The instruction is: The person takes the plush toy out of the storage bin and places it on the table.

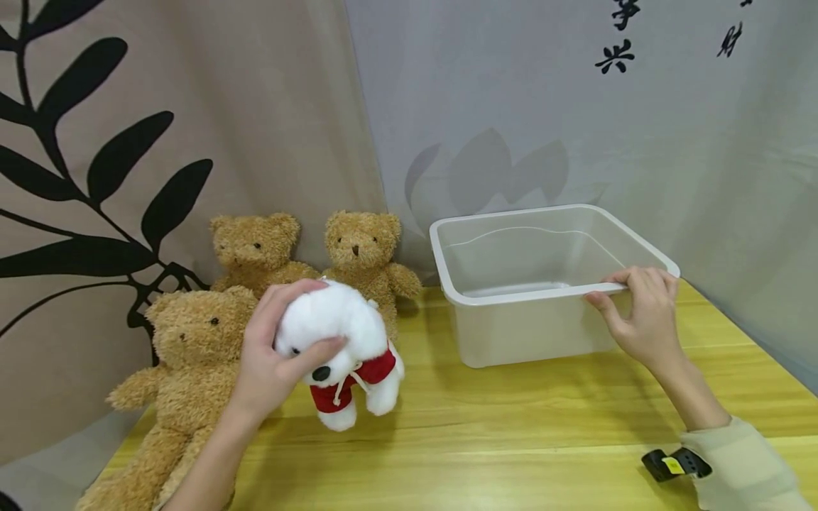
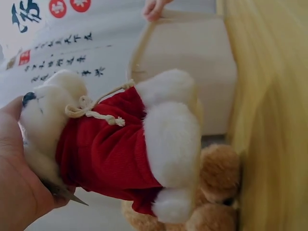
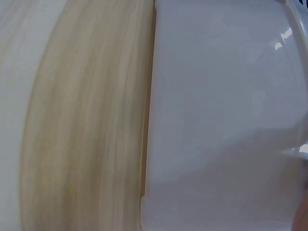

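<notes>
My left hand (image 1: pixel 271 351) grips a white plush dog (image 1: pixel 341 319) by the head, thumb across its face near the black nose. The dog wears a red hoodie (image 2: pixel 106 144) with a pale drawstring, and in the head view it is held up over the table, in front of the brown bears. At the right, my right hand (image 1: pixel 645 316) pinches the front rim of a white plastic bin (image 1: pixel 524 326), thumb outside and fingers over the edge. The bin's visible inside holds nothing. In the right wrist view the bin's side wall (image 3: pixel 221 106) fills most of the picture.
Three brown teddy bears sit on the left: a large bear (image 1: pixel 198 362) in front, another bear (image 1: pixel 255 248) behind it, and a bear (image 1: pixel 364 248) beside that one. The wooden table (image 1: pixel 486 440) meets a printed curtain (image 1: pixel 486 92) at the back.
</notes>
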`<control>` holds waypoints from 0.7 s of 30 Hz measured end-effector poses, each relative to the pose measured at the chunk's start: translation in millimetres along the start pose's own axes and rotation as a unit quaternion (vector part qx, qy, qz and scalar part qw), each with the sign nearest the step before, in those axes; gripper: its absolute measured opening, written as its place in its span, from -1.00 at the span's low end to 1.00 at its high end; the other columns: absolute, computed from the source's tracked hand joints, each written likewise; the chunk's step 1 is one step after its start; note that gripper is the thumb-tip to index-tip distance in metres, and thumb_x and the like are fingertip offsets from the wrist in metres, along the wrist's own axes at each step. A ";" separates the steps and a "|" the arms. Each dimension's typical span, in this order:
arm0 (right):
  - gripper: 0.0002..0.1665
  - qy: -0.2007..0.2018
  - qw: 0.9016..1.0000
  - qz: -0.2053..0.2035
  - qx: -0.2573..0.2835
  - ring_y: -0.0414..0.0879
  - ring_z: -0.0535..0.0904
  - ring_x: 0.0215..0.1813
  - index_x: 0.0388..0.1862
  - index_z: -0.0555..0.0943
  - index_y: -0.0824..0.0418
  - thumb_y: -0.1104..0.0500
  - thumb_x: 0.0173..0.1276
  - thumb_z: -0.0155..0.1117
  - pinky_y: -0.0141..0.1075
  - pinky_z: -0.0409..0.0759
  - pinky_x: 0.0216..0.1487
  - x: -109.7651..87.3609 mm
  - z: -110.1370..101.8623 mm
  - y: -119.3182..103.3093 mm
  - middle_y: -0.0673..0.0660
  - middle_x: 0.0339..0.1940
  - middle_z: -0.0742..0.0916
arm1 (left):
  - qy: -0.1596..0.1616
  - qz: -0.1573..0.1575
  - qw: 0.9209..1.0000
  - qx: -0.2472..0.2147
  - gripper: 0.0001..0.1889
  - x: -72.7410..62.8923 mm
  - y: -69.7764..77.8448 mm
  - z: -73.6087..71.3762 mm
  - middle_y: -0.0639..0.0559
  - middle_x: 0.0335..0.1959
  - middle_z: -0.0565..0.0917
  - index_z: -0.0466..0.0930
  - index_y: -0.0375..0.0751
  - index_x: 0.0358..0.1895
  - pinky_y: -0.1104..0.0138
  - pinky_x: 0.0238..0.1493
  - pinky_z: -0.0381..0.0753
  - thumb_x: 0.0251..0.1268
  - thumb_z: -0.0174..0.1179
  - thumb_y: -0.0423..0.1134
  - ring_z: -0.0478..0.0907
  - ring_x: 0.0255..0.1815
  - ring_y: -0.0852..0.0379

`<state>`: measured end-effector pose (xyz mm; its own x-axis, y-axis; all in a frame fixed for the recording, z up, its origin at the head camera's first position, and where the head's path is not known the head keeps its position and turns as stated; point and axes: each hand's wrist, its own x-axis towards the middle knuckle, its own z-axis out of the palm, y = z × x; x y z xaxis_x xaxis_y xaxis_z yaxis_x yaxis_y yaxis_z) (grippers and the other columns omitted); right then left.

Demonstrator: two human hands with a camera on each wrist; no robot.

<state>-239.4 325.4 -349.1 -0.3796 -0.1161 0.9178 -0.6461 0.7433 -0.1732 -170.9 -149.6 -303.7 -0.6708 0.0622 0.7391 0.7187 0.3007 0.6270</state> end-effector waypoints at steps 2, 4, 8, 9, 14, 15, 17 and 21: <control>-0.11 0.000 1.000 0.000 0.001 0.19 0.36 -0.26 -0.34 0.52 0.41 -0.48 0.35 0.10 -0.17 -0.01 0.22 0.1 0.1 0.0 0.27 -0.43 0.61 | -0.005 0.001 1.000 0.005 -0.31 -4.0 -3.1 -2.9 0.01 0.03 0.59 0.62 -0.23 0.18 0.36 -0.12 0.62 -0.21 0.52 -0.50 0.51 -0.03 0.03; -0.11 0.000 1.000 0.000 0.001 0.18 0.36 -0.26 -0.34 0.52 0.41 -0.48 0.35 0.11 -0.17 -0.01 0.22 0.3 0.0 0.1 0.27 -0.42 0.62 | -0.012 0.001 1.000 0.008 -0.31 -7.6 -5.9 -6.1 0.00 0.05 0.59 0.62 -0.24 0.18 0.36 -0.11 0.62 -0.23 0.53 -0.52 0.52 -0.02 0.03; -0.10 0.000 1.000 -0.001 0.000 0.18 0.35 -0.26 -0.33 0.53 0.42 -0.48 0.35 0.11 -0.18 0.00 0.21 0.4 -0.8 0.1 0.28 -0.42 0.62 | -0.030 -0.009 0.999 0.013 -0.30 -13.7 -12.0 -11.8 -0.01 0.05 0.58 0.61 -0.23 0.18 0.35 -0.09 0.63 -0.22 0.54 -0.53 0.53 -0.01 0.04; -0.10 0.000 1.000 0.000 -0.001 0.18 0.35 -0.26 -0.32 0.53 0.43 -0.48 0.34 0.10 -0.18 -0.01 0.21 0.3 -1.2 0.2 0.28 -0.42 0.62 | -0.036 -0.016 0.999 0.014 -0.30 -15.1 -13.7 -12.8 0.00 0.05 0.58 0.61 -0.21 0.18 0.34 -0.09 0.63 -0.21 0.55 -0.53 0.53 -0.01 0.05; -0.09 0.000 1.000 0.003 -0.002 0.20 0.35 -0.26 -0.32 0.53 0.43 -0.49 0.34 0.10 -0.18 -0.01 0.22 0.2 -1.7 0.1 0.28 -0.43 0.61 | -0.076 -0.046 0.996 0.030 -0.31 -21.5 -25.4 -16.7 0.07 0.03 0.56 0.59 -0.12 0.19 0.24 -0.11 0.66 -0.16 0.58 -0.47 0.52 -0.01 0.07; -0.09 -0.001 1.000 0.003 -0.002 0.19 0.35 -0.26 -0.32 0.53 0.43 -0.49 0.34 0.10 -0.18 -0.01 0.22 0.2 -1.5 -0.1 0.28 -0.43 0.61 | -0.089 -0.048 0.994 0.034 -0.31 -22.6 -27.9 -17.6 0.08 0.03 0.55 0.58 -0.10 0.19 0.22 -0.13 0.67 -0.15 0.58 -0.45 0.52 -0.01 0.07; -0.09 -0.001 1.000 0.002 -0.002 0.20 0.36 -0.26 -0.32 0.53 0.43 -0.49 0.34 0.10 -0.17 0.00 0.21 0.4 -0.8 -0.5 0.28 -0.43 0.61 | -0.113 -0.045 0.992 0.036 -0.31 -24.2 -33.0 -19.9 0.07 0.05 0.53 0.55 -0.11 0.18 0.16 -0.14 0.68 -0.15 0.58 -0.43 0.50 0.01 0.06; -0.09 0.001 1.000 0.001 -0.003 0.22 0.37 -0.25 -0.31 0.53 0.43 -0.49 0.34 0.10 -0.17 0.01 0.21 -0.5 -0.1 -0.6 0.28 -0.43 0.61 | -0.158 -0.046 0.986 0.023 -0.30 -25.2 -39.8 -25.7 0.04 0.12 0.48 0.46 -0.12 0.18 0.12 -0.16 0.70 -0.10 0.57 -0.43 0.52 0.04 0.04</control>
<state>-238.8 325.1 -349.3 -0.3802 -0.1128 0.9180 -0.6407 0.7479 -0.1735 -177.9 -187.6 -340.9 -0.7613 0.3238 0.5617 0.6482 0.3604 0.6708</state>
